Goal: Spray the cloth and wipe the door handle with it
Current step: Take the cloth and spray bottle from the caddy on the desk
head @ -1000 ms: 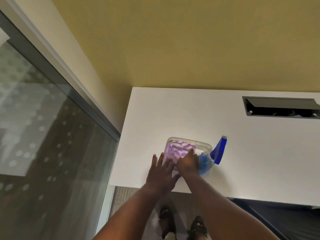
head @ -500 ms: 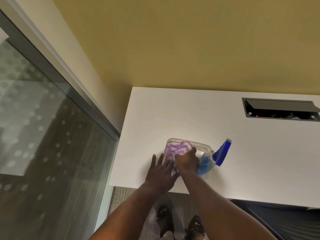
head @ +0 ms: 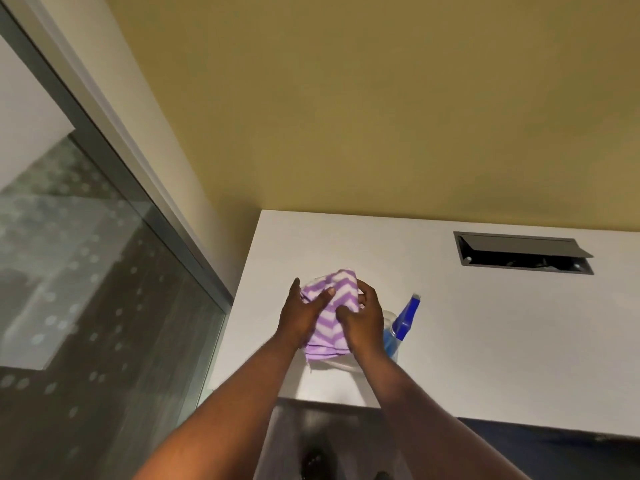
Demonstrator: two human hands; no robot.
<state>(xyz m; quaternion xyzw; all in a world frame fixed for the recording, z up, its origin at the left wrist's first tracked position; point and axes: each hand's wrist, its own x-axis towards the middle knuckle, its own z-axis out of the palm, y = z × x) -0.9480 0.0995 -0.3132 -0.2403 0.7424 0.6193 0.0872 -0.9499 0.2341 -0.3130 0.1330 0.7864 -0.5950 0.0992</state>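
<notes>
white desk [head: 485,341] bears clear tub [head: 346,367].

Wide bare counter [head: 485,334] to the right and behind, open for passage. Blocked toward the near middle by both hands: left hand [head: 300,315] and right hand [head: 360,318] closed together around the purple-and-white cloth [head: 332,320], lifted above a clear container [head: 341,365]. Crowded just right of the right hand by a blue spray bottle [head: 403,323], nozzle tilted up and right. Open cable hatch [head: 523,252] well apart at the far right. Hemmed in at the back by the yellow wall [head: 381,116], at the left by a glass panel [head: 86,289] and its frame.
</notes>
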